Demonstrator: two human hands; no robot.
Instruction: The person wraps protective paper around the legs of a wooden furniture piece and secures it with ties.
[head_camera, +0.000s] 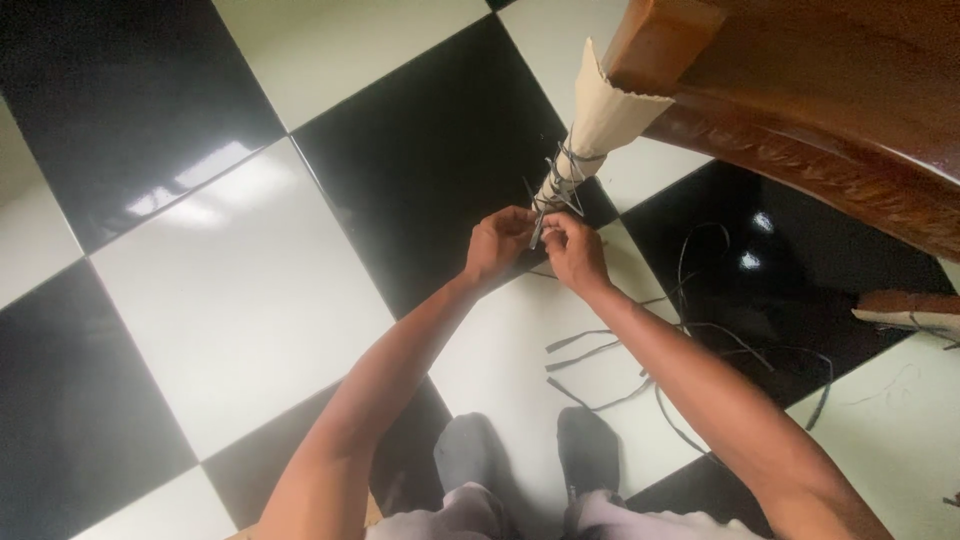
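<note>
Two hands meet at a dark cord (560, 180) that is wound around the lower part of a table leg (585, 140) wrapped in beige paper (605, 105). The cord crosses itself several times over the paper, just above the floor (240, 280), and one end runs down between the hands. The left hand (497, 243) pinches that end with closed fingers (520, 218), and the right hand (575, 250) grips the cord just beside it, its fingers also closed on it. Both hands touch or nearly touch each other at the foot of the leg. Above the wrap, bare brown wood shows where the leg joins the carved edge of a wooden table (830, 120). Loose lengths of cord (690, 340) lie scattered on the black and white tiled floor to the right of the right forearm. Below the hands, two feet in grey socks (530, 450) stand on the tiles. At the right edge a second wrapped leg (915, 310) shows in part
</note>
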